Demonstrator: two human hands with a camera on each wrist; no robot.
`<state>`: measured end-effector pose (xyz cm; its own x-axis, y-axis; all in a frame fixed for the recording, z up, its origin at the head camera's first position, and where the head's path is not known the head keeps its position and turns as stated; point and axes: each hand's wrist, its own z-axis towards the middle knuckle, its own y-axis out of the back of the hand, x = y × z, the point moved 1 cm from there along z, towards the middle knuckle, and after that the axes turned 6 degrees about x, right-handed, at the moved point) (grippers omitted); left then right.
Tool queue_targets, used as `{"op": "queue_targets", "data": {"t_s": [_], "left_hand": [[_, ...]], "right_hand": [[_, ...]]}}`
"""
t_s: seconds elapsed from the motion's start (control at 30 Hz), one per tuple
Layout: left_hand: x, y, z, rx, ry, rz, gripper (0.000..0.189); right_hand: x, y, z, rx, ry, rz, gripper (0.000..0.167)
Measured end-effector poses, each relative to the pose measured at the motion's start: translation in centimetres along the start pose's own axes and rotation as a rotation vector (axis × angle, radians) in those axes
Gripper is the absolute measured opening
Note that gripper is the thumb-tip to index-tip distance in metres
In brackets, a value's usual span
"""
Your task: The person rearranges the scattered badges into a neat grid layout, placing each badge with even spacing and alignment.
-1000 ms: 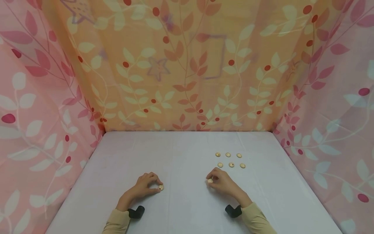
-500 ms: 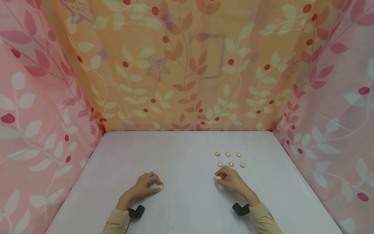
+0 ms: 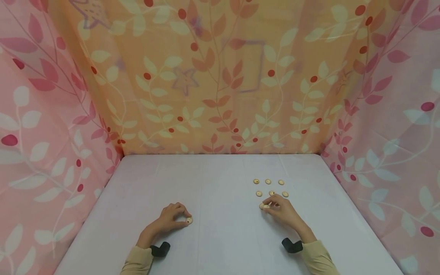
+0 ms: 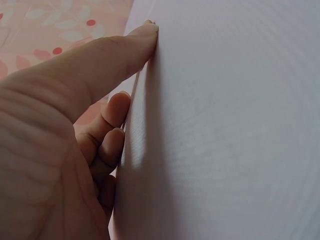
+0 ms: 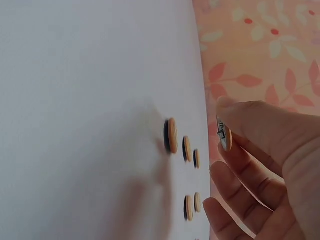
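My left hand [image 3: 168, 219] rests on the white tabletop, pinching a small round wooden disc [image 3: 189, 220] between thumb and forefinger. In the left wrist view the fingertips hide nearly all of that disc. Over on the right, my right hand [image 3: 286, 214] pinches a second wooden disc [image 5: 225, 134], which has dark markings on one face and is held off the table in the right wrist view. Another disc [image 5: 172, 135] lies on the table close to these fingers. Beyond it are two rows of similar discs [image 3: 268, 181], the front row just past the fingertips.
The white table [image 3: 220, 183] runs back to an orange leaf-patterned curtain [image 3: 220, 95]. Pink patterned curtains stand along the left [image 3: 51, 152] and right [image 3: 388, 152] sides. A dark wrist-camera mount [image 3: 160, 249] sits at the left cuff, and another mount [image 3: 292, 245] at the right.
My right hand has moved to the right with its disc, and a disc lying on the table now shows beside its fingers. The left hand stays where it was.
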<state>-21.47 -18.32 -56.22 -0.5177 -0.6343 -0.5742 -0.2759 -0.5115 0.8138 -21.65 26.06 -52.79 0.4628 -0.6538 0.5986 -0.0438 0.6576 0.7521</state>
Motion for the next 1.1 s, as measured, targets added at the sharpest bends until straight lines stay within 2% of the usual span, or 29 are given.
{"op": "queue_targets", "data": {"t_s": [0.13,0.3,0.5,0.7,1.1], "left_hand": [[0.1,0.0,0.1,0.005,0.006,-0.004,0.017],[0.2,-0.1,0.1,0.014,0.011,-0.008,0.017],[0.3,-0.1,0.2,0.019,0.011,-0.016,0.017],[0.2,-0.1,0.2,0.019,0.007,-0.009,0.017],[0.3,0.0,0.2,0.029,0.017,-0.002,0.017]], "right_hand": [[-0.6,0.7,-0.4,-0.019,-0.037,-0.007,0.022],[-1.9,1.4,-0.8,-0.028,-0.132,-0.032,0.021],[-3.6,2.2,-1.4,-0.075,-0.157,-0.059,0.02],[-4.8,3.1,-2.3,-0.091,-0.234,-0.063,0.019],[-6.2,3.8,-3.1,-0.099,-0.274,-0.09,0.022]]}}
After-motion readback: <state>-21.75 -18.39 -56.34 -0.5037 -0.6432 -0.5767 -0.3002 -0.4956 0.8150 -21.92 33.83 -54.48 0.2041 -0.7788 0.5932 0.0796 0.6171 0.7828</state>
